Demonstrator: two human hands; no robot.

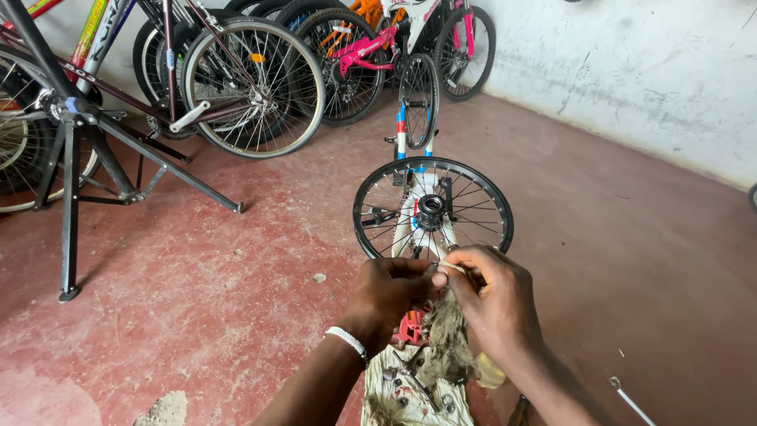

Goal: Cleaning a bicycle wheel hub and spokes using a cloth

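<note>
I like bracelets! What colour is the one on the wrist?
The bracelet on the left wrist is white, seen from the head camera.

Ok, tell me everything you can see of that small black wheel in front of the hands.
The small black wheel has a black rim, thin silver spokes and a dark round hub at its middle; whether it carries a tyre is unclear. It looks metal. It stands upright, facing the camera, mounted on a small white, blue and red bicycle lying upside down on the red floor. Neither hand touches it.
</note>
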